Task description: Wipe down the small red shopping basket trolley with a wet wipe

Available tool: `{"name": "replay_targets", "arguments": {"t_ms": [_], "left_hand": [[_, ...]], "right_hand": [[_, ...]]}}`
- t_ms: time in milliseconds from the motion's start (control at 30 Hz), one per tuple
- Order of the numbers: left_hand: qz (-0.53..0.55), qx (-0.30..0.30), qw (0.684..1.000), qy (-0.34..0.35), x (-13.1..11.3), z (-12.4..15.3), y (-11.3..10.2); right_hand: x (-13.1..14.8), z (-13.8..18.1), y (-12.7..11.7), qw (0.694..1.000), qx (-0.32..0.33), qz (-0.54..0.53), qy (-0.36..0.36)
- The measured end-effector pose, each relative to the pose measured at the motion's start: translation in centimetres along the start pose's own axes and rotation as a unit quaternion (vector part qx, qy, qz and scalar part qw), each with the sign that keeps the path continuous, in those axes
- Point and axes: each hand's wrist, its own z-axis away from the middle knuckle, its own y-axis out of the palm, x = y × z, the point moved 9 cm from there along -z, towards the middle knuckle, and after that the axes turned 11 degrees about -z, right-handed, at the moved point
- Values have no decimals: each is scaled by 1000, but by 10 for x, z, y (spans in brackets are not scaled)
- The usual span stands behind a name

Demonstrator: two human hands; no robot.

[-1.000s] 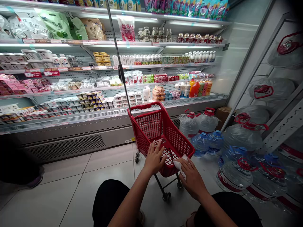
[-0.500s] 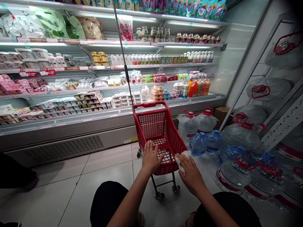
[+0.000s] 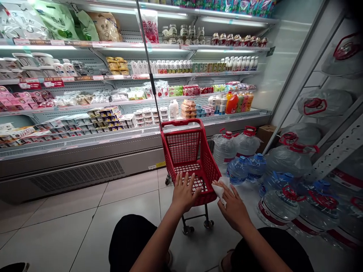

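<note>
A small red shopping cart (image 3: 211,168) with a mesh basket stands just in front of me, and I see nothing in its basket. Over the near end of the basket is my left hand (image 3: 183,194), palm down, fingers stretched and apart, holding nothing. Whether it touches the cart I cannot tell. Beside the cart's near right corner, my right hand (image 3: 234,207) holds a white tissue (image 3: 219,192) under its fingers. The tissue sticks out on both sides of the fingertips.
A lit refrigerated display (image 3: 127,135) runs behind the cart, its shelves full of dairy goods. Large water bottles (image 3: 279,206) crowd the floor at right, beside a white rack (image 3: 337,153). A thin dark pole (image 3: 151,79) rises from the cart's left side. My knees flank my arms.
The view has tilted slightly down. Another person's dark leg and shoe at the left have gone from view. My left hand has shifted a little right, and more of the tissue shows.
</note>
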Motion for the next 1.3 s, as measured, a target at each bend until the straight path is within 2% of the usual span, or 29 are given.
{"name": "replay_targets", "arguments": {"t_ms": [133,233,300,467,533,733,833,967,1067,1167,1300], "left_hand": [[-19,-5,1000,9,-14,3,1],[-32,-22,999,20,-13,6,-4],[-36,-28,999,20,-3,7,-7],[-53,-32,998,1,19,4,-7],[-59,-49,997,-11,18,4,-7],[-51,-90,994,28,2,18,-11],[-56,-99,993,42,12,25,-19],[-69,-103,992,26,29,28,-24],[-66,-101,992,35,24,29,-20],[-61,-98,992,53,15,30,-14],[-63,-97,992,48,22,26,-11]], "right_hand": [[46,-3,21,999,11,-25,-32],[74,-4,29,997,15,-50,-62],[72,-4,27,995,23,-56,-80],[23,-8,9,998,0,-22,-60],[17,-9,9,999,-5,-14,-49],[48,-2,15,998,0,-35,-43],[65,3,13,996,18,-59,-61],[89,6,19,991,46,-80,-101],[100,5,25,987,56,-80,-125],[99,0,23,983,65,-81,-150],[78,-14,13,982,69,-68,-162]]}}
